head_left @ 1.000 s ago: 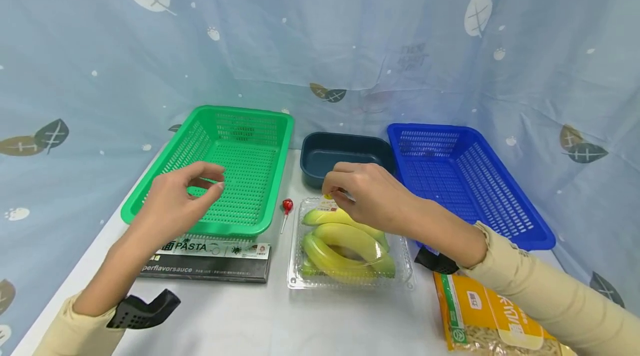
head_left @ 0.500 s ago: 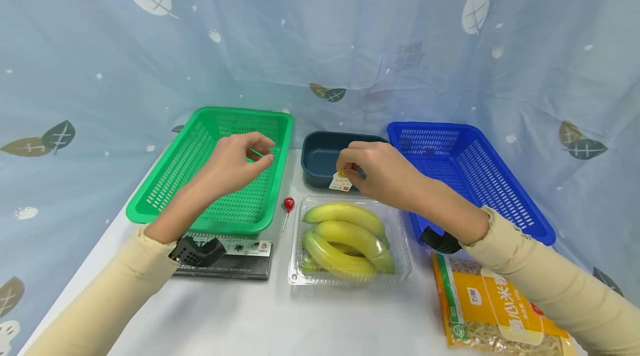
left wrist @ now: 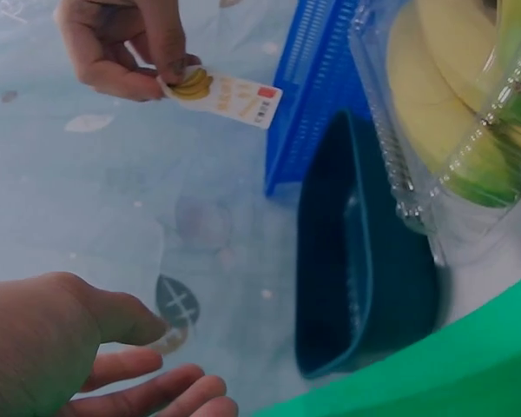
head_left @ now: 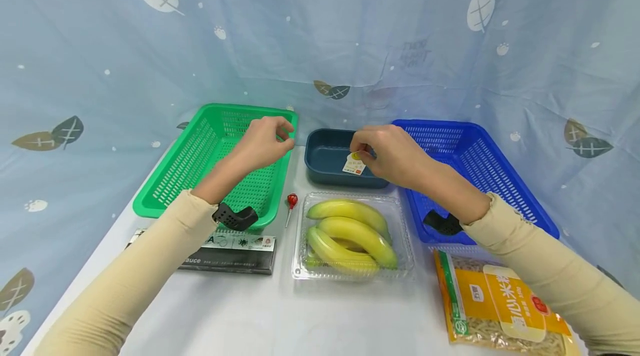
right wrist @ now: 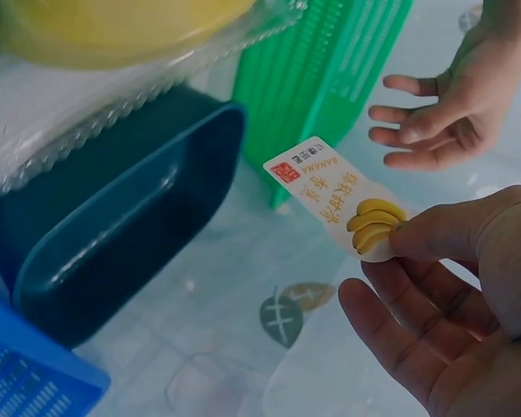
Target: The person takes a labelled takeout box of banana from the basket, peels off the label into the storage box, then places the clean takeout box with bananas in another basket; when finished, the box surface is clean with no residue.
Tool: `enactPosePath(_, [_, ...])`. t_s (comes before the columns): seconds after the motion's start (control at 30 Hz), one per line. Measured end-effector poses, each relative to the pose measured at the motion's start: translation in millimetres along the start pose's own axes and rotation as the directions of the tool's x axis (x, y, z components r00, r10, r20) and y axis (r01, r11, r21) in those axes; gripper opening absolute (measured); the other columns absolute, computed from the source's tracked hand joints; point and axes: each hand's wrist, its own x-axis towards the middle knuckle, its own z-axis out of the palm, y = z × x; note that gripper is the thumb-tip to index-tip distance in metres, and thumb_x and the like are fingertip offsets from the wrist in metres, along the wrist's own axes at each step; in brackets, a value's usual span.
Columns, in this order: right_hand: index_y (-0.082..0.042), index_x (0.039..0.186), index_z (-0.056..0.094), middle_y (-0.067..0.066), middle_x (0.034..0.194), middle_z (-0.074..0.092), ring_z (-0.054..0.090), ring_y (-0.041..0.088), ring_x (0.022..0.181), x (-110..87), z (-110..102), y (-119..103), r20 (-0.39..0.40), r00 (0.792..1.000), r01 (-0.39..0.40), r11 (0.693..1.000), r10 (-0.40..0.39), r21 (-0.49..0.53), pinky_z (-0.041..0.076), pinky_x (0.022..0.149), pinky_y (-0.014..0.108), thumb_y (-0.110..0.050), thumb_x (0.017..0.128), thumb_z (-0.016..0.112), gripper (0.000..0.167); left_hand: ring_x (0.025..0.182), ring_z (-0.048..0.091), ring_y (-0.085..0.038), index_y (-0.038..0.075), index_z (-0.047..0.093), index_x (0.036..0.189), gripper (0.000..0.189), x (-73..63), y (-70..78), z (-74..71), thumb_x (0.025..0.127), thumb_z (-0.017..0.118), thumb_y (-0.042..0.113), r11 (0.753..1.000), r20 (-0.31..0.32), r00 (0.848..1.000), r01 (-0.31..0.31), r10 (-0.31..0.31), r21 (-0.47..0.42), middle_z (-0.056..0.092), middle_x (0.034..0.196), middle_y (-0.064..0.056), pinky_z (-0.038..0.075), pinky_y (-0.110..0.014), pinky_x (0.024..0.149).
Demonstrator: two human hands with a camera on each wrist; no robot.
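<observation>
Between thumb and forefinger my right hand (head_left: 387, 150) pinches a small white banana label (right wrist: 334, 195), printed with yellow bananas and characters. In the head view the label overlaps the dark teal tub (head_left: 327, 170). My left hand (head_left: 265, 142) is held over the right side of the green basket (head_left: 215, 164), fingers loosely bent with nothing in them. In the right wrist view that hand's fingers point toward the label, a gap apart. Nearer the person lies a clear plastic clamshell box (head_left: 407, 234) with several yellow-green bananas (head_left: 350, 234) inside.
A blue basket (head_left: 500, 189) stands on the right, with an orange bag of noodles (head_left: 505, 306) in front of it. Left of the clamshell lies a red lollipop (head_left: 292, 201). A dark pasta box (head_left: 235, 256) lies before the green basket. A patterned curtain (head_left: 320, 39) hangs behind.
My right hand has lifted the label from above the clamshell, up and back to over the teal tub. The left hand has moved right and away from the person across the green basket.
</observation>
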Motion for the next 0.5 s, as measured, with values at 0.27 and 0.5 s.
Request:
enactPosePath(0.27, [-0.005,0.093,0.073,0.008,0.09,0.07,0.066,0.022,0.078,1.4,-2,17,0.016,0.998,-0.064,0.998,0.064,-0.021,0.056,0.07,0.038,0.005,0.086,0.074,0.012,0.095,0.067,-0.026,0.004,0.06,0.13,0.034,24.0,2.8,19.6,0.098,0.059,0.018,0.999,0.07,0.997,0.016,-0.018,0.041,0.068,0.115,-0.015,0.056,-0.039,0.073])
enactPosePath(0.5, [-0.002,0.097,0.074,0.011,0.092,0.072,0.067,0.023,0.079,4.8,2,29,0.049,0.992,-0.118,0.993,0.119,-0.016,0.057,0.071,0.04,0.005,0.088,0.07,0.012,0.083,0.065,-0.025,0.002,0.059,0.131,0.035,41.2,4.6,29.6,0.099,0.057,0.016,0.993,0.082,0.997,-0.005,-0.004,0.114,0.065,0.112,-0.014,0.053,-0.039,0.068])
